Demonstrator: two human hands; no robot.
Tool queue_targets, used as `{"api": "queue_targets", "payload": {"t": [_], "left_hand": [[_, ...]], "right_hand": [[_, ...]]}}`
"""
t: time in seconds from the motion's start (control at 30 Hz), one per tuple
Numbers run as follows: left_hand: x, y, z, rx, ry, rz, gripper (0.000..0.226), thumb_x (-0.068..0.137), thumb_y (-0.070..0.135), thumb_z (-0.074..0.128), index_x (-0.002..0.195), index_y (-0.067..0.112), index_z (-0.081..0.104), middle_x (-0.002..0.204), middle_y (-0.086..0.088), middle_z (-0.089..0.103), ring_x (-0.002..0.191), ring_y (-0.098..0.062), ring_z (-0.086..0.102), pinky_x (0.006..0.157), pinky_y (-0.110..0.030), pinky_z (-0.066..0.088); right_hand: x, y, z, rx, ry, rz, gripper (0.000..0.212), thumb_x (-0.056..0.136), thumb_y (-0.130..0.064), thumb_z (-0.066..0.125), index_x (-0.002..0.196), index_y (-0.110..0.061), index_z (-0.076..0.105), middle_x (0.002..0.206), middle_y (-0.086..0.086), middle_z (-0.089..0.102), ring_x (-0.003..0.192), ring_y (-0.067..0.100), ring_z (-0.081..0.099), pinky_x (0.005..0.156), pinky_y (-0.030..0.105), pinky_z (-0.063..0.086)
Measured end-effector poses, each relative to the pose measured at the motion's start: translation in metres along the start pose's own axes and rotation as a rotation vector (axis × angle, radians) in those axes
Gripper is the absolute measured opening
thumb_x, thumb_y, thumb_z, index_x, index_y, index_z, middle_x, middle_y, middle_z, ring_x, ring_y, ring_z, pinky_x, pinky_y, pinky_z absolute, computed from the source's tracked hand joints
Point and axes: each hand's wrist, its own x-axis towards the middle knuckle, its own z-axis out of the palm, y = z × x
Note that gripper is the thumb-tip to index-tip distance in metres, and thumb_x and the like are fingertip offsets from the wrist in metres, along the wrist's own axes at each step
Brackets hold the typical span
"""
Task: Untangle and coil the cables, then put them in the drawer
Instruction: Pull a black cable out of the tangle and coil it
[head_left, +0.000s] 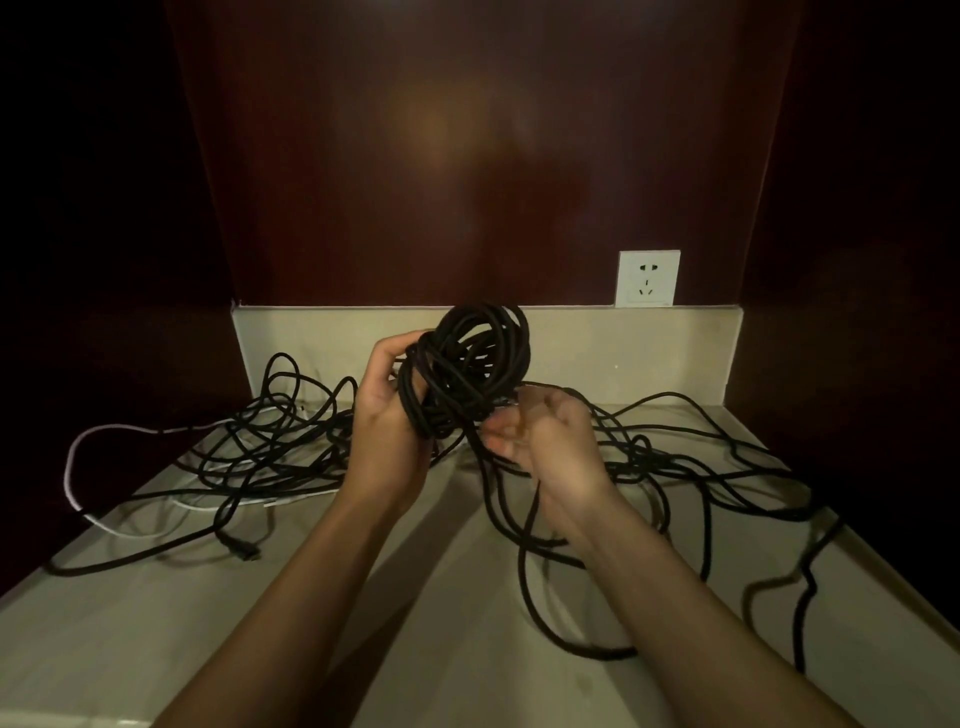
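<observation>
The right hand (540, 441) was motion-blurred, so its grip on the black cable (524, 545) could not be determined. The coil (472, 353) covered the left hand's (387, 410) fingers. Both forearms were cut off by the bottom edge. Individual strands in the loose tangle (270, 441) could not be separated. The white cable (72, 457) passed beneath the tangle, its ends hidden. The areas flanking the countertop (156, 623) were too dark to resolve.

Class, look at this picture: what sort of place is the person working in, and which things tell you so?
Probably a built-in niche indoors: a pale counter, dark wood panelling and a wall socket.
</observation>
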Motion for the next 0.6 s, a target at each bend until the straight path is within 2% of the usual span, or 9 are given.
{"api": "queue_targets", "payload": {"t": [0.13, 0.27, 0.3, 0.33, 0.43, 0.47, 0.5, 0.53, 0.6], "left_hand": [[0.000, -0.005, -0.010, 0.049, 0.059, 0.000, 0.019, 0.100, 0.005, 0.050, 0.112, 0.019, 0.056, 0.086, -0.001, 0.070, 0.072, -0.015, 0.065, 0.061, -0.030, 0.049], [0.003, -0.006, -0.020, 0.014, 0.142, -0.011, 0.019, 0.101, 0.007, 0.051, 0.114, 0.019, 0.055, 0.093, -0.001, 0.072, 0.079, -0.014, 0.070, 0.061, -0.027, 0.055], [0.004, -0.005, -0.021, -0.001, 0.160, -0.026, 0.019, 0.101, 0.007, 0.049, 0.115, 0.019, 0.054, 0.094, 0.001, 0.073, 0.080, -0.012, 0.071, 0.061, -0.025, 0.055], [0.005, -0.004, -0.022, -0.011, 0.166, -0.045, 0.019, 0.102, 0.007, 0.048, 0.116, 0.019, 0.054, 0.093, 0.003, 0.074, 0.080, -0.011, 0.071, 0.061, -0.024, 0.055], [0.010, 0.002, -0.024, -0.012, 0.100, -0.105, 0.021, 0.102, 0.008, 0.045, 0.119, 0.014, 0.055, 0.092, 0.004, 0.075, 0.081, -0.010, 0.071, 0.064, -0.021, 0.055], [0.013, 0.004, -0.025, -0.004, 0.069, -0.131, 0.021, 0.102, 0.009, 0.045, 0.119, 0.013, 0.056, 0.096, 0.002, 0.075, 0.084, -0.011, 0.071, 0.068, -0.022, 0.056], [0.015, 0.005, -0.024, -0.003, 0.046, -0.157, 0.021, 0.101, 0.010, 0.047, 0.118, 0.013, 0.059, 0.100, 0.000, 0.075, 0.089, -0.012, 0.071, 0.074, -0.023, 0.055], [0.018, 0.006, -0.024, -0.007, 0.034, -0.180, 0.021, 0.101, 0.010, 0.048, 0.116, 0.014, 0.061, 0.103, -0.001, 0.074, 0.092, -0.013, 0.070, 0.079, -0.025, 0.054], [0.023, 0.009, -0.021, -0.041, 0.037, -0.211, 0.020, 0.096, 0.010, 0.050, 0.108, 0.016, 0.064, 0.096, 0.000, 0.075, 0.088, -0.011, 0.070, 0.083, -0.027, 0.049]], "right_hand": [[-0.002, -0.001, -0.001, 0.221, -0.037, 0.084, 0.019, 0.105, -0.009, 0.042, 0.117, 0.001, 0.054, 0.064, 0.010, 0.065, 0.072, 0.022, 0.072, 0.069, 0.029, 0.059], [-0.003, -0.012, -0.011, 0.390, -0.052, 0.133, 0.024, 0.103, -0.007, 0.042, 0.116, 0.006, 0.059, 0.061, 0.010, 0.058, 0.069, 0.022, 0.070, 0.065, 0.033, 0.060], [-0.004, -0.016, -0.016, 0.259, -0.060, 0.138, 0.025, 0.103, -0.008, 0.041, 0.116, 0.003, 0.061, 0.060, 0.008, 0.058, 0.069, 0.021, 0.069, 0.064, 0.033, 0.060], [-0.006, -0.019, -0.021, -0.027, -0.088, 0.130, 0.026, 0.104, -0.010, 0.041, 0.115, -0.003, 0.063, 0.061, 0.007, 0.059, 0.069, 0.019, 0.068, 0.066, 0.033, 0.060], [-0.014, -0.029, -0.033, -1.363, -0.223, -0.056, 0.023, 0.102, -0.024, 0.045, 0.110, -0.023, 0.066, 0.094, 0.002, 0.069, 0.093, 0.018, 0.065, 0.081, 0.036, 0.056], [-0.017, -0.032, -0.031, -1.670, -0.222, -0.128, 0.023, 0.100, -0.029, 0.046, 0.113, -0.024, 0.065, 0.109, 0.001, 0.064, 0.104, 0.020, 0.061, 0.085, 0.036, 0.053], [-0.020, -0.035, -0.028, -1.833, -0.165, -0.202, 0.025, 0.099, -0.032, 0.047, 0.117, -0.024, 0.062, 0.119, 0.002, 0.057, 0.112, 0.022, 0.054, 0.087, 0.037, 0.050], [-0.023, -0.039, -0.024, -1.864, -0.086, -0.307, 0.027, 0.099, -0.034, 0.047, 0.121, -0.023, 0.058, 0.124, 0.003, 0.050, 0.116, 0.023, 0.048, 0.088, 0.038, 0.049], [-0.025, -0.048, -0.014, -1.600, 0.039, -0.598, 0.033, 0.097, -0.031, 0.047, 0.129, -0.021, 0.049, 0.128, 0.004, 0.041, 0.120, 0.022, 0.042, 0.091, 0.037, 0.047]]}}
